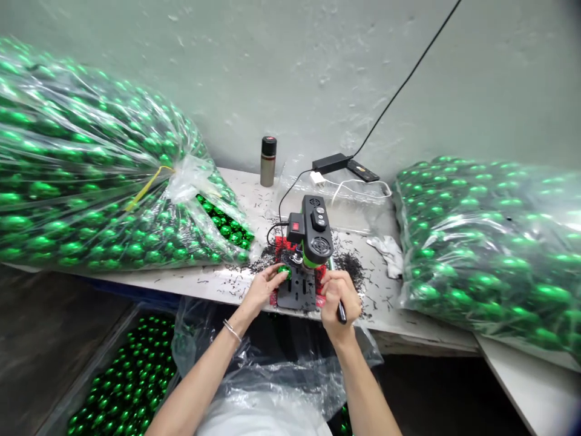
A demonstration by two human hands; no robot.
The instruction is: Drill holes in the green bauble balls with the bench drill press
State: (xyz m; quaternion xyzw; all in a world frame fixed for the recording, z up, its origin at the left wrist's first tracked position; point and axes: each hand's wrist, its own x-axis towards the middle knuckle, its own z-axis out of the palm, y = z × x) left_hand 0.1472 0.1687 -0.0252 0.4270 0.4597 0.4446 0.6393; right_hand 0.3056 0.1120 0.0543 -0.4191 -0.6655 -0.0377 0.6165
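Note:
My left hand (263, 287) pinches a shiny green ball (284, 272) between thumb and fingers. It holds the ball at the left side of a small black bench machine (316, 233) with round vents, knobs and a red switch. My right hand (340, 300) is closed around a slim tool with a black handle end (341, 312), just right of the machine. The fingers cover most of that tool, and I cannot tell whether it is joined to the machine. Below the machine head lies a slotted black base plate (297, 297) on a red mat.
Big clear bags of green balls fill the table's left (91, 181) and right (490, 242). Black scraps (349, 269) litter the tabletop. Behind stand a bottle (268, 162) and a power adapter (333, 163); a white glove (388, 254) lies right. More balls (127, 375) sit below left.

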